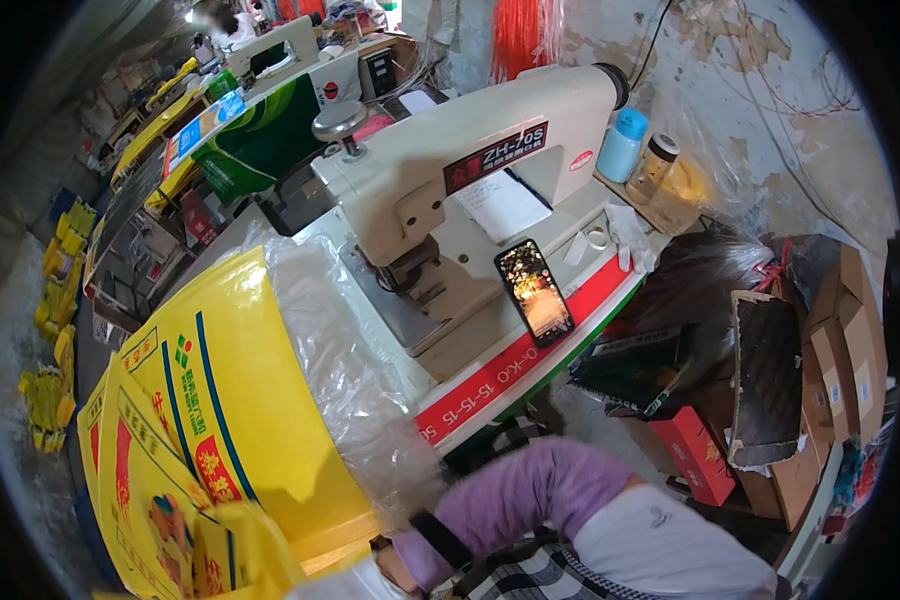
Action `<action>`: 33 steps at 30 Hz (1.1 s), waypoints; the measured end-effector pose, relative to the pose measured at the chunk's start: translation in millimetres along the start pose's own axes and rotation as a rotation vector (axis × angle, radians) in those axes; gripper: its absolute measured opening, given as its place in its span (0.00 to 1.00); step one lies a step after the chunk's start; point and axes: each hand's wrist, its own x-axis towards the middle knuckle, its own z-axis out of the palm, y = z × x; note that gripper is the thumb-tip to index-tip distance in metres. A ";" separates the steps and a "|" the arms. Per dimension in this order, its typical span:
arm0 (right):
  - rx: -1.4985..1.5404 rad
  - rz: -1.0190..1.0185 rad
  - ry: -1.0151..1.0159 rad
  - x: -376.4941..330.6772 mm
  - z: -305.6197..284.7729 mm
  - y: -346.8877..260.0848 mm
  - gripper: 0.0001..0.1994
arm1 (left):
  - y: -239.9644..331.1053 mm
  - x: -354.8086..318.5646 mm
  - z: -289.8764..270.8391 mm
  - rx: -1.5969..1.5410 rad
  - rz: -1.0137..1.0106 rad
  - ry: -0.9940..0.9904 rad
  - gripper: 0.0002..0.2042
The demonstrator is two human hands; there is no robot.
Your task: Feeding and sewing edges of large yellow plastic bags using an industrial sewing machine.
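Yellow printed sacks (210, 400) lie stacked at the left end of the table (530, 350), with a clear plastic liner (340, 370) spread between them and the cream sewing machine (460, 170). A phone (534, 292) leans lit against the machine's base, above the table's red front strip. One hand (395, 570), at the lower edge below a purple sleeve (530, 495), touches the nearest sack's lower corner; how far it is closed cannot be told, and which hand it is stays unclear. A blue bottle (622, 145) and a jar (654, 167) stand by the cracked plaster wall (770, 110). Cardboard boxes (840, 350) crowd the right side.
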 end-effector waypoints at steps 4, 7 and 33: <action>0.927 0.936 0.226 -12.8 -127.8 -11.8 0.23 | -60.5 127.2 39.2 -0.118 -0.035 0.227 0.10; 0.543 1.227 0.239 -101.6 -184.9 -21.3 0.31 | 44.6 220.5 138.4 0.197 0.267 0.021 0.18; 0.079 1.876 0.021 -223.7 -266.8 -193.6 0.11 | 311.4 199.9 334.9 -0.072 0.857 -0.365 0.16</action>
